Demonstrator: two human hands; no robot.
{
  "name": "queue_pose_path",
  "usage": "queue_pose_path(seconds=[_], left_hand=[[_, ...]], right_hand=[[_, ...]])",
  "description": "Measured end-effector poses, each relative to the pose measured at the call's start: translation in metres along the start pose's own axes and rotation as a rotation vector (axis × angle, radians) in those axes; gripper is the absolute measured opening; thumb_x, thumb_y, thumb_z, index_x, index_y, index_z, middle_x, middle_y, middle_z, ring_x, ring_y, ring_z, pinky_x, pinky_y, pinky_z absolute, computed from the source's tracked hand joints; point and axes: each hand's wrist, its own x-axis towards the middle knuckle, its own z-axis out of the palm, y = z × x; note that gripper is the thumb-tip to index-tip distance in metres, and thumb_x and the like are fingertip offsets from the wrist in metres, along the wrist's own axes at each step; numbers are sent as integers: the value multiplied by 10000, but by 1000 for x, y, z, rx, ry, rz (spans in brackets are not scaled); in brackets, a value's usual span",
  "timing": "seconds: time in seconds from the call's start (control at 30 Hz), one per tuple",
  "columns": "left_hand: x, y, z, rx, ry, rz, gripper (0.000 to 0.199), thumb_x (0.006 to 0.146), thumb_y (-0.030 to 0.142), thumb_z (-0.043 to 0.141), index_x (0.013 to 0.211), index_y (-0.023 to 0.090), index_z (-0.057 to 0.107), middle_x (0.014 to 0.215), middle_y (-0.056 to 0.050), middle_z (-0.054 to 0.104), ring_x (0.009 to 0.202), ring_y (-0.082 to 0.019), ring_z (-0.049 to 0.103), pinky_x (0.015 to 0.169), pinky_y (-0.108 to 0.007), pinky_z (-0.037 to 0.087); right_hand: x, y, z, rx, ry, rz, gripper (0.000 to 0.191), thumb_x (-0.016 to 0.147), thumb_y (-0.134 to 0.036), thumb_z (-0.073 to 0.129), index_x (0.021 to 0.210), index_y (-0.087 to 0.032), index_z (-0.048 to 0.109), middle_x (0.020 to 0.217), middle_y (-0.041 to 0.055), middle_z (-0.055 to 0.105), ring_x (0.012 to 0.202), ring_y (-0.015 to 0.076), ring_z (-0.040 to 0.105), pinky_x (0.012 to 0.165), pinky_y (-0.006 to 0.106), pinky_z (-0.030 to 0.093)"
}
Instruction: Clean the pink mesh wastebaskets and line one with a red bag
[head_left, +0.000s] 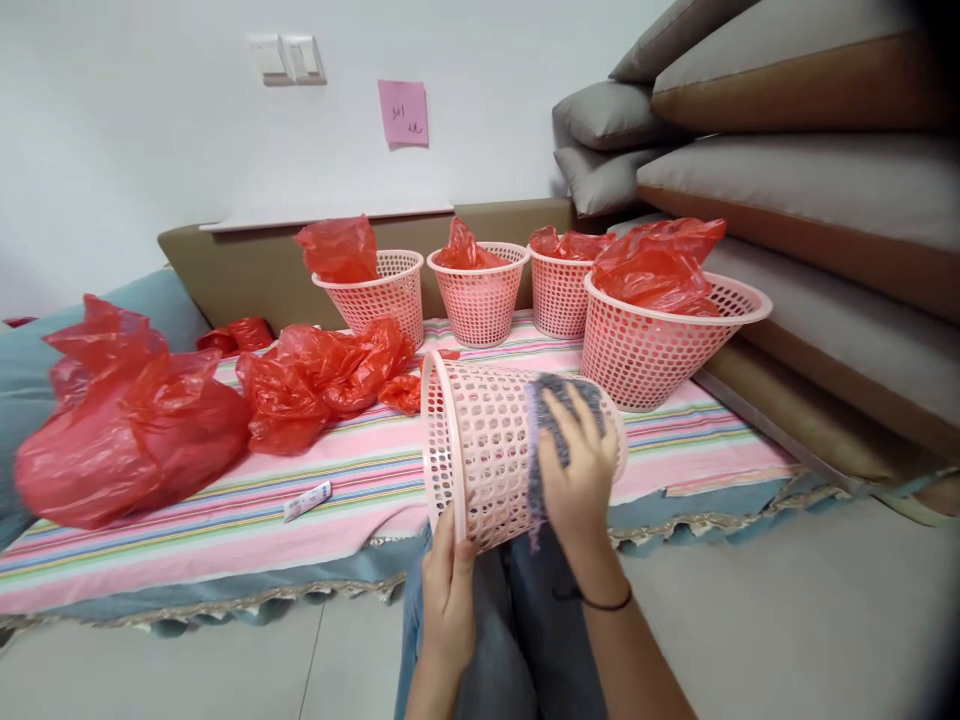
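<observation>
A pink basket [491, 460] is lying on its side in the lower middle of the frame, above the person's jeans [487, 625], its mouth facing left. The left hand [448, 590] is holding the bottom of the rim, fingers and thumb pinching it. The right hand [583, 485] is pressing a dark grey rag [538, 400] onto the basket's side near its base, fingers slightly spread over it (whether the thumb is gripping the rag too, I cannot tell). A black band [609, 606] is circling the right wrist.

Behind, from the middle to the right, four more baskets [480, 305] are standing on a striped sheet [225, 510], each containing red bags [652, 265]. At the left, a bulging red sack [131, 435] is sitting, with crumpled red plastic [322, 385] lying to its right. A small white packet [307, 501] is lying in front of that plastic. Grey and brown cushions [795, 190] are resting in a stack at the right.
</observation>
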Motion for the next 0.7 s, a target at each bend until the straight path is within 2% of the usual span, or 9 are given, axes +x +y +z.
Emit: queue_pose_path(seconds=[0.1, 0.17, 0.2, 0.27, 0.43, 0.5, 0.57, 0.6, 0.7], left_hand=[[2, -2, -4, 19, 11, -12, 492, 957, 553, 508, 1354, 282, 613, 1416, -51, 615, 1380, -265, 503, 1159, -396, 388], [5, -2, -8, 18, 29, -30, 512, 943, 561, 530, 1351, 264, 618, 1404, -66, 624, 1368, -272, 514, 1163, -404, 383], [6, -3, -9, 7, 31, -38, 519, 936, 562, 542, 1346, 254, 622, 1398, -73, 628, 1360, -276, 522, 1159, -406, 389], [10, -3, -12, -35, 24, -47, 524, 925, 569, 556, 1324, 240, 639, 1382, -82, 638, 1346, -283, 535, 1145, -405, 403], [15, -8, -12, -119, 45, -54, 536, 905, 596, 568, 1268, 217, 676, 1354, -90, 656, 1331, -288, 543, 1151, -401, 386], [16, -9, -11, -140, 51, -57, 534, 896, 598, 581, 1252, 215, 684, 1336, -91, 667, 1322, -287, 551, 1152, -398, 382], [15, -9, -9, -161, 52, -64, 544, 886, 612, 584, 1249, 220, 686, 1338, -89, 666, 1326, -290, 546, 1152, -401, 381], [15, -8, -9, -166, 50, -71, 555, 882, 621, 582, 1250, 219, 686, 1346, -90, 661, 1333, -295, 539, 1154, -406, 380], [14, -5, -8, -160, 52, -90, 597, 858, 652, 593, 1246, 209, 691, 1347, -101, 659, 1330, -310, 541, 1147, -427, 394]], right_hand=[[-16, -53, 4, 52, -127, -163, 464, 943, -286, 457, 1386, -347, 583, 1536, -27, 461, 1425, 348, 326, 1160, 606, 277], [-18, -67, 6, 64, -177, -215, 472, 937, -277, 467, 1389, -355, 578, 1553, -58, 437, 1428, 350, 307, 1159, 580, 291], [-15, -65, 7, 56, -185, -215, 470, 937, -279, 467, 1386, -358, 580, 1551, -65, 440, 1422, 350, 310, 1157, 575, 294], [-4, -46, 8, 11, -167, -161, 455, 941, -293, 460, 1370, -359, 595, 1528, -62, 473, 1401, 357, 330, 1145, 591, 293], [31, 45, 0, -86, -62, 106, 432, 936, -339, 435, 1310, -312, 650, 1461, 9, 554, 1329, 366, 406, 1090, 642, 317], [38, 68, -5, -64, -42, 158, 437, 931, -347, 431, 1300, -287, 658, 1450, 45, 560, 1317, 347, 429, 1088, 627, 334], [40, 71, -6, -49, -38, 178, 435, 931, -350, 434, 1299, -286, 658, 1451, 56, 555, 1315, 343, 437, 1090, 629, 334], [39, 64, -5, -53, -43, 184, 432, 932, -352, 439, 1302, -295, 656, 1457, 50, 550, 1320, 356, 427, 1085, 646, 330], [30, 16, 3, -52, -99, 119, 424, 936, -347, 457, 1316, -330, 645, 1479, 11, 532, 1348, 417, 365, 1062, 710, 306]])
